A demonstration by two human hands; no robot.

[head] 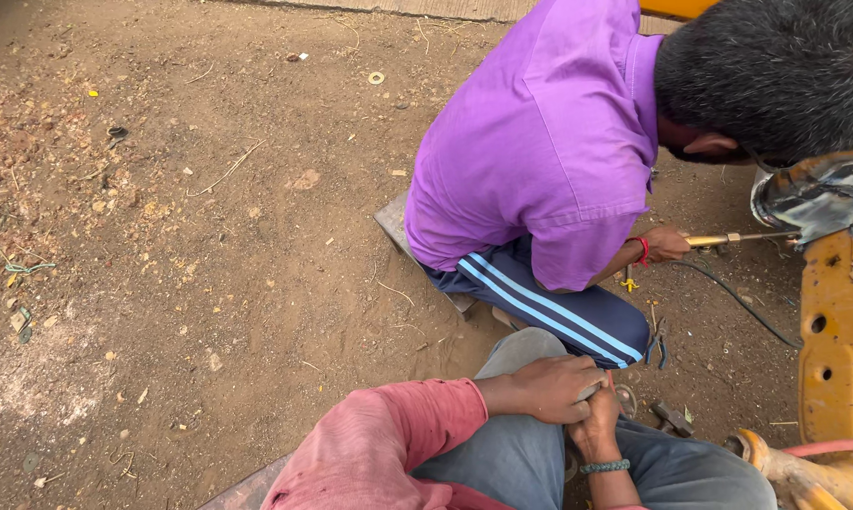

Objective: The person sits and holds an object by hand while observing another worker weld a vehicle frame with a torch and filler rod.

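Knee (530, 354), grey trousers, lower centre: the landmark for this entry
Left hand (551, 387): lies flat over the knee, fingers (587, 389) curled loosely round the right hand, gripping no tool
Right hand (598, 425): just below and right of the knee, tucked under the left hand, green bracelet (604, 466) at the wrist; whether its fingers are closed on anything cannot be told
Hammer (674, 417): on the ground just right of the knee
Pliers (659, 342), blue handles: on the ground right of the knee, slightly above
Co-worker (549, 151), purple shirt, blue striped trousers: crouched above the knee, a hand (665, 244) holding a brass torch (728, 239) against the yellow machine (840, 321)
Black hose (738, 300): on the ground, above and right of the knee
Dirt ground (209, 264): left of the knee, strewn with twigs and scraps
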